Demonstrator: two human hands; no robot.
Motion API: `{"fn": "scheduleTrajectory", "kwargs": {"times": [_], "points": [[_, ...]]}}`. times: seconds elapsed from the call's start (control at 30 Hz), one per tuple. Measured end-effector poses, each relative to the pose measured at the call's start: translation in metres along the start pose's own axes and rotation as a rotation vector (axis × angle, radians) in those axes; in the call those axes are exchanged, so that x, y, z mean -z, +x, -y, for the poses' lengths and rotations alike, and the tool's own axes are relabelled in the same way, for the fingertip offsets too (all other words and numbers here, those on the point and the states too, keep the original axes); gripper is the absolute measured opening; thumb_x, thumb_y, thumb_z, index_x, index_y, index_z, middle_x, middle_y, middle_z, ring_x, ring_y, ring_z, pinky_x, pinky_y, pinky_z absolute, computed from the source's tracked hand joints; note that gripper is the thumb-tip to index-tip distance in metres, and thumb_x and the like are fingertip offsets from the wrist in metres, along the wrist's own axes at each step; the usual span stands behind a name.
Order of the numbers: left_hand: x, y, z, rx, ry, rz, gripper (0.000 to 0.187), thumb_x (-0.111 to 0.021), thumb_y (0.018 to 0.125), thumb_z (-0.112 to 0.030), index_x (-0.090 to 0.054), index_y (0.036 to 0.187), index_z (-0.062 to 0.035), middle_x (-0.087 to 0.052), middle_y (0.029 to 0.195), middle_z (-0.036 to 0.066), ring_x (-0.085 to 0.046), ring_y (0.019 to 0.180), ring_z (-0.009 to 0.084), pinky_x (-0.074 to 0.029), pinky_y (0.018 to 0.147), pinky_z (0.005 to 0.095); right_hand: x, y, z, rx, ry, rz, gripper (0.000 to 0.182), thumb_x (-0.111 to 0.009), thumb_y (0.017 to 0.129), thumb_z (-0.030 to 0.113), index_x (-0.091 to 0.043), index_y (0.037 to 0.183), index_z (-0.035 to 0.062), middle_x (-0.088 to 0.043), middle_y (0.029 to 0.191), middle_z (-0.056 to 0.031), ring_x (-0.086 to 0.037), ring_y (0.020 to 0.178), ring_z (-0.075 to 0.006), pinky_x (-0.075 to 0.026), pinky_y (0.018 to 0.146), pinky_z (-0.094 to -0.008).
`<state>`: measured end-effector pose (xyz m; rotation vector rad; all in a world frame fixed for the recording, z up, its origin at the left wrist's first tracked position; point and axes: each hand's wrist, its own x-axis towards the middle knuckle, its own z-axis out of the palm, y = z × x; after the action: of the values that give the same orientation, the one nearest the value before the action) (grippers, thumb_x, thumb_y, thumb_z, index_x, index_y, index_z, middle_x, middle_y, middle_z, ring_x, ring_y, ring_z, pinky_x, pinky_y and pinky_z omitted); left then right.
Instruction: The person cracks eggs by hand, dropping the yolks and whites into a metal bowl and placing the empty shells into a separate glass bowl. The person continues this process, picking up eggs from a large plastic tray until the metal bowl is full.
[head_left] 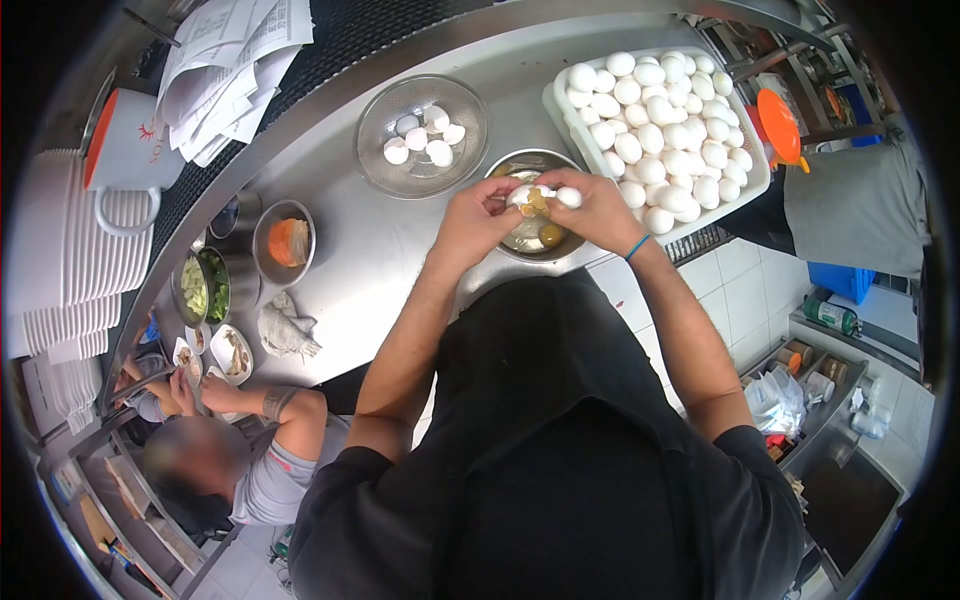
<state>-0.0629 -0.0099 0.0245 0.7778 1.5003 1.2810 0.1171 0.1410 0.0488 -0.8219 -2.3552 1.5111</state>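
Note:
Over a metal bowl (pixel 575 165), both my hands are closed around a cracked egg. My left hand (pixel 478 215) grips one piece of white eggshell (pixel 519 196). My right hand (pixel 603 212), with a blue band at its wrist, has a rounded white shell (pixel 568 197) at its fingertips. Between the hands, yellowish egg (pixel 535 205) spills from the opening above the bowl. A yolk (pixel 550 234) lies in clear liquid at the bottom of the bowl. Beyond my left hand stands a perforated metal colander (pixel 375 165) with several white eggshells (pixel 438 152) inside.
A white crate (pixel 559 112) piled with eggs is at the right. At the left are a bowl of orange food (pixel 289 243), pots of greens (pixel 218 285), a cloth (pixel 287 326) and small dishes (pixel 232 355). One person (pixel 275 470) works at lower left; another (pixel 855 205) stands at right.

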Motion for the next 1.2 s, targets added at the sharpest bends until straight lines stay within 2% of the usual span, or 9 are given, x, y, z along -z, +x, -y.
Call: {"fn": "scheduleTrajectory", "kwargs": {"times": [0.17, 0.37, 0.47, 0.57, 0.7, 0.8, 1.07, 1.17, 1.2], "points": [[0.003, -0.003, -0.015, -0.023, 0.005, 0.037, 0.044, -0.07, 0.097, 0.002, -0.067, 0.14, 0.0016, -0.077, 0.125, 0.01, -0.074, 0.107, 0.0126, -0.06, 0.096, 0.0298, 0.009, 0.0, 0.007, 0.008, -0.086, 0.03, 0.034, -0.075, 0.096, 0.012, -0.076, 0.129, 0.0064, -0.081, 0.116, -0.0121, -0.077, 0.106, -0.0206, -0.059, 0.098, -0.0351], [0.005, -0.002, -0.02, -0.141, 0.073, 0.05, 0.046, -0.067, 0.096, 0.005, -0.066, 0.142, 0.0008, -0.075, 0.129, 0.009, -0.072, 0.115, 0.0142, -0.058, 0.102, 0.0309, 0.018, -0.003, 0.015, 0.219, -0.223, -0.07, 0.037, -0.074, 0.094, 0.012, -0.077, 0.131, 0.0091, -0.08, 0.12, -0.0151, -0.077, 0.109, -0.0311, -0.06, 0.096, -0.0388], [0.003, -0.004, -0.033, -0.208, 0.21, 0.037, 0.046, -0.065, 0.096, 0.006, -0.067, 0.141, -0.0008, -0.075, 0.132, 0.008, -0.072, 0.118, 0.0145, -0.057, 0.106, 0.0318, 0.024, -0.005, 0.023, 0.321, -0.336, -0.115, 0.038, -0.075, 0.093, 0.013, -0.077, 0.131, 0.0112, -0.079, 0.116, -0.0139, -0.076, 0.105, -0.0332, -0.061, 0.092, -0.041], [0.002, -0.007, -0.054, -0.321, 0.391, -0.001, 0.046, -0.066, 0.094, 0.007, -0.07, 0.139, -0.0036, -0.074, 0.136, 0.009, -0.073, 0.119, 0.0173, -0.057, 0.106, 0.033, 0.028, -0.006, 0.031, 0.405, -0.436, -0.174, 0.039, -0.077, 0.092, 0.012, -0.078, 0.131, 0.0136, -0.078, 0.112, -0.0119, -0.075, 0.101, -0.033, -0.061, 0.088, -0.0421], [0.005, -0.01, -0.077, -0.513, 0.663, -0.022, 0.048, -0.068, 0.091, 0.006, -0.072, 0.137, -0.0066, -0.073, 0.138, 0.012, -0.073, 0.122, 0.0255, -0.059, 0.104, 0.0365, 0.034, -0.006, 0.043, 0.515, -0.534, -0.283, 0.038, -0.078, 0.091, 0.015, -0.079, 0.128, 0.0194, -0.076, 0.106, -0.0042, -0.074, 0.096, -0.026, -0.062, 0.081, -0.0395], [0.007, -0.013, -0.087, -0.575, 0.683, -0.041, 0.047, -0.07, 0.09, 0.006, -0.072, 0.136, -0.0065, -0.073, 0.138, 0.013, -0.072, 0.123, 0.0295, -0.058, 0.106, 0.0387, 0.037, -0.004, 0.053, 0.598, -0.569, -0.336, 0.038, -0.078, 0.091, 0.014, -0.079, 0.128, 0.0208, -0.076, 0.108, -0.0028, -0.074, 0.096, -0.0246, -0.062, 0.08, -0.0385], [0.033, -0.024, -0.117, -0.756, 0.778, -0.324, 0.045, -0.071, 0.09, 0.008, -0.075, 0.132, -0.0068, -0.073, 0.138, 0.013, -0.072, 0.126, 0.0281, -0.059, 0.104, 0.0379, 0.023, 0.029, 0.094, 0.672, -0.545, -0.342, 0.043, -0.079, 0.09, 0.017, -0.076, 0.132, 0.0217, -0.075, 0.109, -0.0026, -0.074, 0.1, -0.0246, -0.062, 0.082, -0.0389], [0.05, -0.025, -0.121, -0.783, 0.74, -0.465, 0.045, -0.071, 0.091, 0.007, -0.074, 0.133, -0.006, -0.073, 0.139, 0.014, -0.072, 0.126, 0.0267, -0.06, 0.103, 0.0371, 0.003, 0.057, 0.112, 0.816, -0.456, -0.418, 0.044, -0.08, 0.089, 0.013, -0.076, 0.132, 0.0193, -0.075, 0.103, -0.0031, -0.073, 0.094, -0.026, -0.061, 0.079, -0.04], [0.058, -0.02, -0.117, -0.812, 0.737, -0.513, 0.044, -0.071, 0.091, 0.006, -0.074, 0.133, -0.0068, -0.073, 0.137, 0.014, -0.073, 0.123, 0.0282, -0.061, 0.1, 0.0375, -0.007, 0.067, 0.112, 0.859, -0.417, -0.437, 0.043, -0.079, 0.091, 0.018, -0.076, 0.133, 0.0199, -0.075, 0.105, -0.0041, -0.074, 0.095, -0.0269, -0.061, 0.08, -0.0413]]}}
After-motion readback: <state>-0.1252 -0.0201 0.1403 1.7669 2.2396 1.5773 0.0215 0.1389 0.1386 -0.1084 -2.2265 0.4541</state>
